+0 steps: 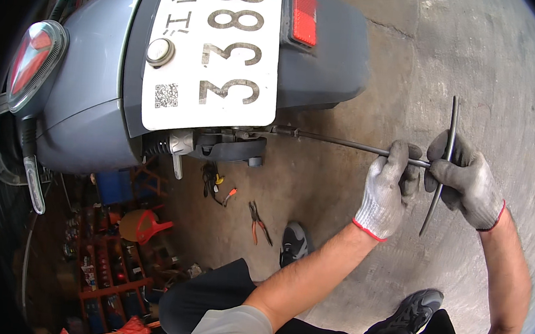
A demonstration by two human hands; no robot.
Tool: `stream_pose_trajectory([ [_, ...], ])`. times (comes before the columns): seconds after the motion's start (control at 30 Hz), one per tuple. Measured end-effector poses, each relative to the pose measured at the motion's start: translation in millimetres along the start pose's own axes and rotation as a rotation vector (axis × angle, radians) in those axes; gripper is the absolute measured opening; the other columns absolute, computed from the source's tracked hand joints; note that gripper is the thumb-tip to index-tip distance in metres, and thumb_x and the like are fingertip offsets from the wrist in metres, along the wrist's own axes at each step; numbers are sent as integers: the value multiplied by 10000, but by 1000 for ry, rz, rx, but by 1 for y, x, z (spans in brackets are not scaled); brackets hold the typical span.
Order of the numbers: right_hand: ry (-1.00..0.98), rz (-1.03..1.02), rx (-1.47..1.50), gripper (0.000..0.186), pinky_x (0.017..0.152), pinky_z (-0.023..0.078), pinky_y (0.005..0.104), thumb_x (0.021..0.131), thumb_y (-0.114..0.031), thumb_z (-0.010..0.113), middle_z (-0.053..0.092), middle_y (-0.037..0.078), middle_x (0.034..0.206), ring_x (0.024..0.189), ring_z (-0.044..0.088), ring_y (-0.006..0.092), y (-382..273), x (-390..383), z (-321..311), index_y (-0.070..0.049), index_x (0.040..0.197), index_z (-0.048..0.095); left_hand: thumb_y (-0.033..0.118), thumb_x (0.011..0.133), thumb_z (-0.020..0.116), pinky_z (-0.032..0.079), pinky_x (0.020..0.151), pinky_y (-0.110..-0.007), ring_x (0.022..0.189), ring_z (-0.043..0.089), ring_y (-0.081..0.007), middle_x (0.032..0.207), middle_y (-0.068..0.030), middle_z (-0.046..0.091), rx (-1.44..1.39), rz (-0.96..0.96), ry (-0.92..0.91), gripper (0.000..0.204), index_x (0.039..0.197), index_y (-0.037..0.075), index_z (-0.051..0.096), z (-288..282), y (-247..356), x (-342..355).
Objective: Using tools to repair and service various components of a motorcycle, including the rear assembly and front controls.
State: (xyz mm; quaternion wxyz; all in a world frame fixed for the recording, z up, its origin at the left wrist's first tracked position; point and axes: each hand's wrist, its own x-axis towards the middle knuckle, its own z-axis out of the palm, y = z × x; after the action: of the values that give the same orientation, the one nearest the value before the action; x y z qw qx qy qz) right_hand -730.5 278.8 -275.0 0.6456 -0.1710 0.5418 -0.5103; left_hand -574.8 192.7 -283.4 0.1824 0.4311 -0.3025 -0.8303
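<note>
A long T-handle wrench point(340, 141) reaches from under the rear of a grey scooter point(91, 69) out to the right. Its far end, a thicker socket-like piece point(285, 131), sits below the white licence plate point(208, 114); what it meets there is hidden. My left hand point(383, 193), in a grey-palmed white work glove, is closed around the shaft near the handle. My right hand point(472, 188), gloved alike, is closed at the junction of shaft and crossbar point(430, 216), which sticks out above and below the fingers.
Orange-handled pliers point(259, 222) and a dark cable with an orange tip point(218, 188) lie on the concrete floor point(491, 78). At lower left stands an orange-edged compartment rack point(118, 287) of small parts. My shoes point(417, 310) are below my arms. A red reflector point(304, 17) marks the mudguard.
</note>
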Motion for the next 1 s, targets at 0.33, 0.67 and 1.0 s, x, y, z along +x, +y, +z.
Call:
stream_pose_trajectory([
  [0.33,524,-607,-358,267,656,538,267,907,-82,577,630,130,951,762,637,143,28,-12,14,3,1159,555,450,989,516,299,485,-218,558,393,-72,707,19,466,-50,25,-27,387,1016,65,547,12,5,1],
  [0.67,299,-488,-408,215,572,476,313,824,-5,612,653,91,824,714,641,240,44,-17,27,-70,1029,612,435,977,549,321,486,-213,543,376,-70,710,13,484,58,-5,55,375,981,61,552,-2,-11,-10],
  [1.0,556,-568,-162,187,603,502,253,886,-60,598,604,106,946,708,605,128,33,-7,20,-13,1061,552,440,975,547,307,491,-226,551,382,-78,707,10,467,-67,27,-14,378,997,63,553,8,3,-3],
])
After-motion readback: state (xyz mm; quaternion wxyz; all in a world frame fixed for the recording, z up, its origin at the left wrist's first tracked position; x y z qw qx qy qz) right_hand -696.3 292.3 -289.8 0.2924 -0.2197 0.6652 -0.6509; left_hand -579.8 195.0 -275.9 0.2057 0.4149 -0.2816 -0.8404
